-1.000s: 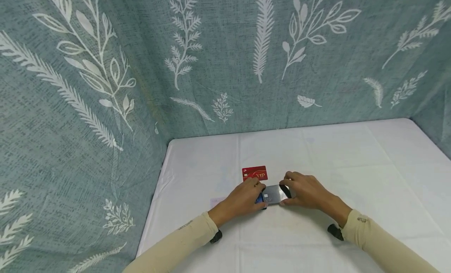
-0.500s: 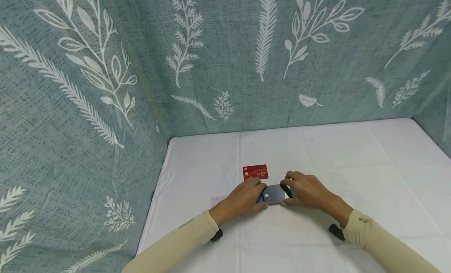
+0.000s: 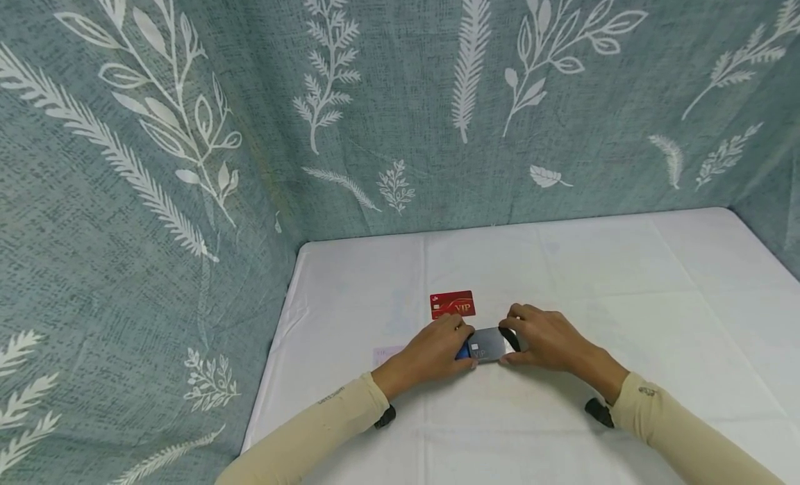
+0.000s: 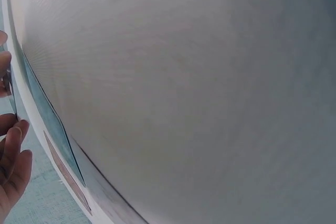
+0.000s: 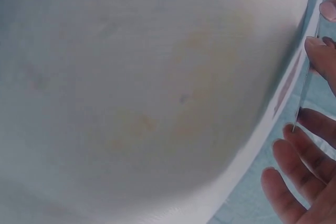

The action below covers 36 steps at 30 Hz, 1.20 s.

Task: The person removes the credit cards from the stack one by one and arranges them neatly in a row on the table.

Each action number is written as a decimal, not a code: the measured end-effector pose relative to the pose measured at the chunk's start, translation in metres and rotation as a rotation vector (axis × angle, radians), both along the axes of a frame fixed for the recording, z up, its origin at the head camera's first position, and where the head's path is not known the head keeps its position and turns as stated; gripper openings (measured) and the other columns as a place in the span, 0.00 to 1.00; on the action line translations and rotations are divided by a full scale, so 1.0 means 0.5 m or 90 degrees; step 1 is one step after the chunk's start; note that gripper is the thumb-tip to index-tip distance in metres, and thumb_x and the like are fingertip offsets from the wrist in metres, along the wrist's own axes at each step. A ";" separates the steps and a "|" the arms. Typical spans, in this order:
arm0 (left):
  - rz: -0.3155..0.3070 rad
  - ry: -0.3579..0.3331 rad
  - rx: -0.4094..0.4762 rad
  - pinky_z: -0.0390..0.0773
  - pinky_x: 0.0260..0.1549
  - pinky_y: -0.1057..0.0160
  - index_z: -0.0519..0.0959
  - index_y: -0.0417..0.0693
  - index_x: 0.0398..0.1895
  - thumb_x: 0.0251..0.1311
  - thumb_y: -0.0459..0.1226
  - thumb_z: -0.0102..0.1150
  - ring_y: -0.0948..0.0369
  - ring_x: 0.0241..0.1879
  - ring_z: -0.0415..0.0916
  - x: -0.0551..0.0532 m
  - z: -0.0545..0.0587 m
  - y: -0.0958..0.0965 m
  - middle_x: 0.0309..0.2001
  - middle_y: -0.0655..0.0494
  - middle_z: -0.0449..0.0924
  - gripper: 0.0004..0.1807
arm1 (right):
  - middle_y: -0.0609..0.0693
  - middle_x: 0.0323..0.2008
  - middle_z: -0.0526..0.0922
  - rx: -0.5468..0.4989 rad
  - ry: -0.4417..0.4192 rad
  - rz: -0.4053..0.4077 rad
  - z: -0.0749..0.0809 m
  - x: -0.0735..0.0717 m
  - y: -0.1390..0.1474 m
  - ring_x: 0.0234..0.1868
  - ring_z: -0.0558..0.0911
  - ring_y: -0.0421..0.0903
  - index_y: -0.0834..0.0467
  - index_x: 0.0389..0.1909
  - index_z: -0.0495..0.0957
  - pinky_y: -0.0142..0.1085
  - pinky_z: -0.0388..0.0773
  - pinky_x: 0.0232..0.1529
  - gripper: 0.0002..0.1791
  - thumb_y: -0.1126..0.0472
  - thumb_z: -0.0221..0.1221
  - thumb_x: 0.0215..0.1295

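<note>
A grey card point(image 3: 487, 344) printed with a chip and "VIP" is held up between both hands in the head view. My left hand point(image 3: 433, 347) pinches its left end between thumb and fingers. At the opposite end, my right hand point(image 3: 542, 338) grips it the same way. The right wrist view shows the card point(image 5: 305, 90) nearly edge-on, above the table. Below it lies a blue card point(image 4: 55, 121), mostly covered by the left hand in the head view. Just beyond the left fingers is a red VIP card point(image 3: 453, 304).
A pale purple card point(image 3: 386, 356) lies on the white tablecloth point(image 3: 600, 276), partly hidden by the left forearm. Blue-green curtains point(image 3: 400, 110) with white leaf prints stand behind and at the sides. Dark wrist-worn pieces point(image 3: 598, 412) hang under both sleeves.
Both hands and the grey card have shifted very slightly to the right in the head view. Each hand keeps its hold.
</note>
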<state>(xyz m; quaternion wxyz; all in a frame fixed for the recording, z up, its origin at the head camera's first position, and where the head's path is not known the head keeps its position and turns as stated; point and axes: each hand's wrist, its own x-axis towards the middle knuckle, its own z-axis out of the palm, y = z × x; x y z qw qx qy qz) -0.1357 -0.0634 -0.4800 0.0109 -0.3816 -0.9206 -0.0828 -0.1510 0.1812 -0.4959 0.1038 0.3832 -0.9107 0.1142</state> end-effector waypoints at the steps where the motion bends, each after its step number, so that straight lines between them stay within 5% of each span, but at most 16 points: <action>1: 0.000 -0.001 -0.002 0.71 0.40 0.72 0.77 0.45 0.52 0.54 0.53 0.64 0.64 0.39 0.68 0.000 0.000 0.001 0.42 0.56 0.74 0.27 | 0.46 0.38 0.77 -0.001 0.001 0.000 0.000 0.001 0.001 0.32 0.75 0.38 0.55 0.43 0.82 0.29 0.72 0.24 0.33 0.36 0.70 0.41; 36: 0.011 -0.025 -0.026 0.71 0.41 0.71 0.76 0.44 0.54 0.56 0.53 0.62 0.63 0.41 0.68 -0.001 0.001 0.009 0.46 0.54 0.74 0.29 | 0.46 0.38 0.77 -0.001 0.007 0.012 -0.005 -0.005 0.008 0.33 0.76 0.38 0.54 0.43 0.82 0.31 0.73 0.26 0.32 0.36 0.69 0.42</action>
